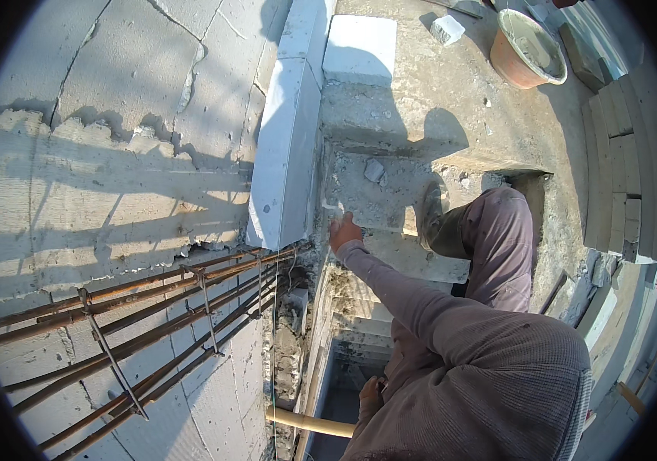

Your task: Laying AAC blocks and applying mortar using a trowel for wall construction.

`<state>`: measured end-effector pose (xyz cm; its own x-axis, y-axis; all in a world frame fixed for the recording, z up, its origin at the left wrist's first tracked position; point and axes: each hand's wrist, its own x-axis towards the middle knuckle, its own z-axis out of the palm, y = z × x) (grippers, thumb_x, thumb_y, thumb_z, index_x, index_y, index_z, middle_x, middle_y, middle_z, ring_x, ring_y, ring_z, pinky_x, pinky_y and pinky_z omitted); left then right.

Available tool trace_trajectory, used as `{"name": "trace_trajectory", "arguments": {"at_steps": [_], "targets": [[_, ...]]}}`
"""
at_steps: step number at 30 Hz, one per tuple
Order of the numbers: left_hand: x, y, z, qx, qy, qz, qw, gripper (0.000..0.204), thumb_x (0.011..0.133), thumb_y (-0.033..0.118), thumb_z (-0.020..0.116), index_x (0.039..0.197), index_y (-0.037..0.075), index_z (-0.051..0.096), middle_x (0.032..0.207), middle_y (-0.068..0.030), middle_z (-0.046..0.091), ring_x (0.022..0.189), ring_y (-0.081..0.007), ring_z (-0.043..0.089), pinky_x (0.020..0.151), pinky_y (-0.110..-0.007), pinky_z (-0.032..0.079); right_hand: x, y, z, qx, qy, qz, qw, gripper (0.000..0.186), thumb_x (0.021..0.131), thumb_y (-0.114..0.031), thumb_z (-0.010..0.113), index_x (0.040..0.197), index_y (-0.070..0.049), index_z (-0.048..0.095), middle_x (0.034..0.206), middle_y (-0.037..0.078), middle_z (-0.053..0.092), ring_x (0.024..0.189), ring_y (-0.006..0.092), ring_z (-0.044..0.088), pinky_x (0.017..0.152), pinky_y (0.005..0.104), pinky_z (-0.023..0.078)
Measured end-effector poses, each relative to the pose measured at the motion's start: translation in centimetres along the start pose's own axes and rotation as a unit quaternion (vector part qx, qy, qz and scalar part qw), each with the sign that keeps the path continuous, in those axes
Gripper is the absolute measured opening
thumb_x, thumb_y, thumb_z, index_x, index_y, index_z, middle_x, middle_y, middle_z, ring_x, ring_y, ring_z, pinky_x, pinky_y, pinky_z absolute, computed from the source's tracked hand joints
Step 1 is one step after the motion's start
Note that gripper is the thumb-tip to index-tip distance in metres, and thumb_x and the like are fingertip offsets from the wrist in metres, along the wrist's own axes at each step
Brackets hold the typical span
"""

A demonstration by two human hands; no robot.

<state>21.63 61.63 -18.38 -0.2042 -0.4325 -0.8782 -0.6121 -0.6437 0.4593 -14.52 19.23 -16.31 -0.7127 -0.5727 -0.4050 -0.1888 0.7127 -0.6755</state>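
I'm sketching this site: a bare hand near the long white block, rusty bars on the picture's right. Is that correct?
Not quite: the head view shows the rusty bars on the left. A bare hand is indeed near the long white block.

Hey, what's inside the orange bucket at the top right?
The orange bucket holds grey material, perhaps mortar; this covers the bottom, so its depth cannot be seen.

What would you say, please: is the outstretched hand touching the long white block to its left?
Apart. The head view shows a clear grey gap between the outstretched hand and the right edge of the long white block.
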Motion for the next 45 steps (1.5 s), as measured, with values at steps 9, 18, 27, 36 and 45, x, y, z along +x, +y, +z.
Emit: {"name": "trace_trajectory", "arguments": {"at_steps": [9,18,27,36,45], "targets": [[-0.1,4.8,-0.4,0.070,0.020,0.060,0.996,0.025,0.083,0.015,0.060,0.105,0.008,0.050,0.099,-0.0124,0.062,0.090,-0.0318,0.061,0.072,-0.040,0.049,5.7,-3.3,-7.8,-0.023,0.010,-0.054,0.998,0.041,0.089,-0.029,0.054,0.117,-0.001,0.044,0.077,0.026,0.062,0.075,0.0443,0.061,0.065,0.0497,0.049],[0.2,6.2,-0.5,0.187,-0.006,0.185,0.965,0.019,0.084,0.019,0.054,0.099,0.008,0.050,0.088,-0.0143,0.058,0.083,-0.0364,0.058,0.069,-0.046,0.047,-6.0,-3.7,-6.0,-0.082,-0.137,-0.036,0.987,0.049,0.089,-0.032,0.055,0.121,0.003,0.041,0.088,0.027,0.063,0.081,0.0429,0.063,0.070,0.0488,0.051],[5.0,10.2,-2.4,0.373,0.049,0.248,0.893,0.031,0.082,0.031,0.059,0.098,0.005,0.059,0.093,-0.0189,0.060,0.086,-0.0376,0.058,0.071,-0.046,0.046,-4.2,-8.9,-11.7,0.138,-0.277,0.162,0.937,0.038,0.091,-0.034,0.054,0.088,0.003,0.061,0.066,0.014,0.060,0.062,0.0268,0.062,0.050,0.0412,0.046],[0.2,35.6,-5.1,-0.005,-0.049,0.299,0.953,0.043,0.092,0.023,0.054,0.130,0.002,0.048,0.107,-0.0112,0.066,0.080,-0.0147,0.061,0.068,-0.030,0.048,-1.7,-10.2,-28.3,0.353,-0.117,0.063,0.926,0.029,0.091,-0.031,0.053,0.092,-0.002,0.049,0.060,0.009,0.050,0.044,0.0224,0.052,0.038,0.0380,0.041],[0.7,70.0,-11.3,-0.068,0.082,0.607,0.788,0.036,0.090,0.008,0.053,0.125,-0.003,0.051,0.110,-0.0148,0.064,0.092,-0.0130,0.059,0.081,-0.025,0.047,1.1,-9.9,-24.6,0.427,-0.081,0.124,0.892,0.030,0.089,-0.033,0.055,0.092,-0.003,0.052,0.069,0.012,0.053,0.047,0.0228,0.052,0.040,0.0398,0.042]]}}
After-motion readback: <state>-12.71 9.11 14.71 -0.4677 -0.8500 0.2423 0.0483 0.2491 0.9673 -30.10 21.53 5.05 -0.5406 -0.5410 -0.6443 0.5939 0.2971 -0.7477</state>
